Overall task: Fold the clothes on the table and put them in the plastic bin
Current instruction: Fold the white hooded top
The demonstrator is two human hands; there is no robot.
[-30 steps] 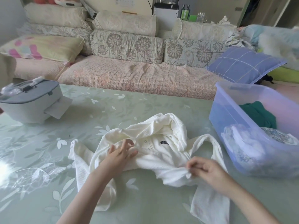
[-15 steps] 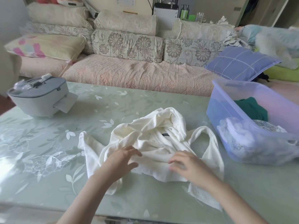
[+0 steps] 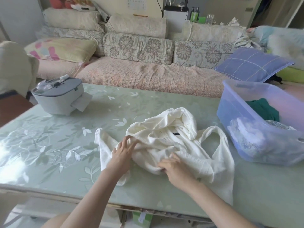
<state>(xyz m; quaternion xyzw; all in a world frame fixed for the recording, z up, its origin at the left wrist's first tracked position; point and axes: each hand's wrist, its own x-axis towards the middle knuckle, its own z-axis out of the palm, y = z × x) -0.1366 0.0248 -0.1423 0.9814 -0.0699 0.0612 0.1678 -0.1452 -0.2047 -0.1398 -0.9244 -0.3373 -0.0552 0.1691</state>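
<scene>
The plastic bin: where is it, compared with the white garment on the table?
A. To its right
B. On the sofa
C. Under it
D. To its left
A: the plastic bin stands on the table, to the right of the white garment that both hands touch.

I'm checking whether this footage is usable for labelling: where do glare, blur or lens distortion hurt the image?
Head view: window glare washes out the table at its left edge; the wide-angle lens bends the sofa and the plastic bin; the right background is smeared; the white hooded garment and both hands stay fairly sharp.
</scene>
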